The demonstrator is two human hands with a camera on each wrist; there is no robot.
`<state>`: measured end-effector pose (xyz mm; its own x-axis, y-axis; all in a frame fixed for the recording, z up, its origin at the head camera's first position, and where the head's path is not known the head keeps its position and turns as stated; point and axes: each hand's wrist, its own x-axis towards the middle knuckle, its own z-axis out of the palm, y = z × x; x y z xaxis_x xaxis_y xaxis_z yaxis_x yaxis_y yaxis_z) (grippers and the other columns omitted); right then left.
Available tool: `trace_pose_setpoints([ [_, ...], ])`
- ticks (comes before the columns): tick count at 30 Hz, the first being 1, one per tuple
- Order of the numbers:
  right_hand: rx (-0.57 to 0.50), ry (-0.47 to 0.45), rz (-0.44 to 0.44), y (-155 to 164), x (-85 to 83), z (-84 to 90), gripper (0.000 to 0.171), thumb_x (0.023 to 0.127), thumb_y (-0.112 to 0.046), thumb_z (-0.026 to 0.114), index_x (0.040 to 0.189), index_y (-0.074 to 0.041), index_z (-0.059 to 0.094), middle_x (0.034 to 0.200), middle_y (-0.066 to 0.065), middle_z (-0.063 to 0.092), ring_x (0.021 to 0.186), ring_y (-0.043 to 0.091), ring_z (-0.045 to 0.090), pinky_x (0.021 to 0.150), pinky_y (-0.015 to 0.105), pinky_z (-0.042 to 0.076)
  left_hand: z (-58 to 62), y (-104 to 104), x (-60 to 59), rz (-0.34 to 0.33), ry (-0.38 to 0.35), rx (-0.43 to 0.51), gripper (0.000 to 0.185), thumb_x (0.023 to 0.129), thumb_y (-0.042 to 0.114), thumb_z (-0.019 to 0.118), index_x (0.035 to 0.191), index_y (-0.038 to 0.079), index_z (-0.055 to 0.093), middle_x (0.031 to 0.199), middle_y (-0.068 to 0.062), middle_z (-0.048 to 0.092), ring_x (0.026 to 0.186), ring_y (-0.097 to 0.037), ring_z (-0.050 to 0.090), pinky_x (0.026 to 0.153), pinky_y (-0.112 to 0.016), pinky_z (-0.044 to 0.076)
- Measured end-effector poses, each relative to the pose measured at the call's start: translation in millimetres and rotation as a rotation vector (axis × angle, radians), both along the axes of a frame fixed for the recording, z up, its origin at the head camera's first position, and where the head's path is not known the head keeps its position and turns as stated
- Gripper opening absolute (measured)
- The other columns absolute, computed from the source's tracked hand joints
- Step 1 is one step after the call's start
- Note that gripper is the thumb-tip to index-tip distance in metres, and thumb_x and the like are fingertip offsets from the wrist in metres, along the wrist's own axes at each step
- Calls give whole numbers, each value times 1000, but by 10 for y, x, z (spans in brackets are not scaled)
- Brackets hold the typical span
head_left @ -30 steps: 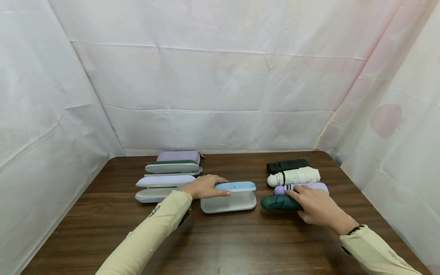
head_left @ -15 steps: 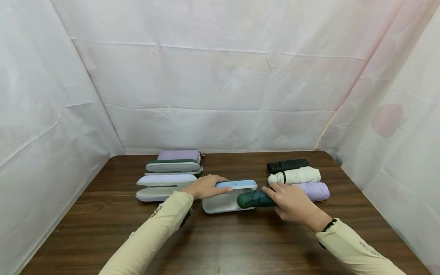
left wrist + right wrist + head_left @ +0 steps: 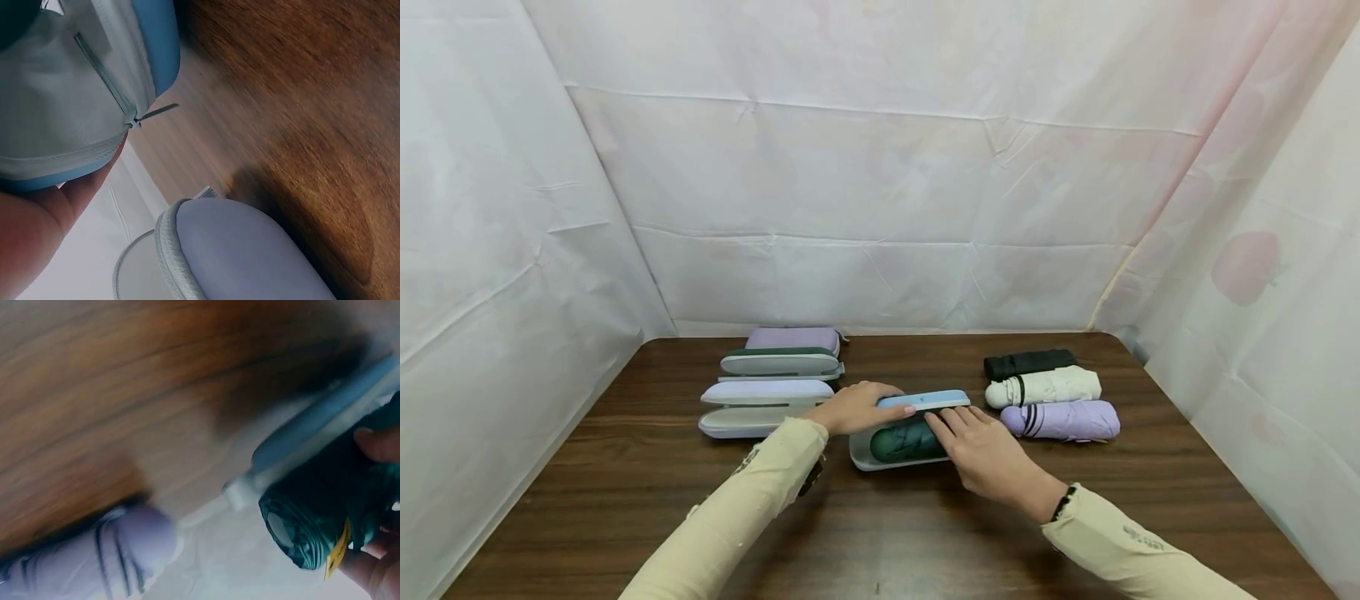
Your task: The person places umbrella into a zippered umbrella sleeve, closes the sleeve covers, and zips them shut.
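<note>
A light-blue zip case lies at the middle of the table, its lid raised. My left hand holds the left end of that lid between thumb and fingers; its zip pull shows in the left wrist view on the blue case. In my right hand is a dark-green folded umbrella, lying along the case's lower half. The right wrist view shows fingers round the green umbrella, whose end has a yellow tag. The umbrella's right part is hidden by the hand in the head view.
To the left stand an open lavender case, an open dark-green case and a purple case. On the right lie a lilac umbrella, a white umbrella and a black umbrella. White sheeting surrounds the table.
My right hand has carried the green umbrella leftward from beside the lilac umbrella into the opening of the blue case. The left hand has stayed on the lid, shifting only slightly.
</note>
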<state>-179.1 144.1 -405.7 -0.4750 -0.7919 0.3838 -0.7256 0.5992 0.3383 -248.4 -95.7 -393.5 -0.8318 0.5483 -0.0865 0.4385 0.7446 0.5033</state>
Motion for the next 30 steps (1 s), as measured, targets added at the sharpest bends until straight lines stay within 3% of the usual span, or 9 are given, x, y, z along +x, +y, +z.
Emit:
trace_pose_setpoints([
  [7,23,4,-34,-216,-16,-52,60,76,-9,75,131,1,53,117,18,57,106,33,57,83,43,50,0,9,-2,-16,-3,24,63,91,66,41,133,21,57,128,4,58,118,-17,52,97,-41,41],
  [13,46,-20,-56,-321,-49,-99,58,76,-12,75,128,0,53,112,14,57,98,27,58,78,40,52,-5,6,5,-22,-2,44,61,92,65,41,131,22,59,126,6,59,116,-16,54,96,-39,41],
  [20,58,-46,-82,-350,-69,-147,58,77,-13,74,129,-1,53,111,14,58,94,27,58,75,39,52,6,-3,16,-15,-6,36,61,91,65,42,131,22,59,125,5,59,115,-16,54,95,-39,42],
  [30,75,-80,-99,-338,-80,-207,65,78,-13,74,136,-2,48,121,15,57,100,28,59,74,38,53,-12,-4,16,-35,-5,41,61,91,64,44,131,20,59,127,5,59,117,-16,54,96,-39,41],
])
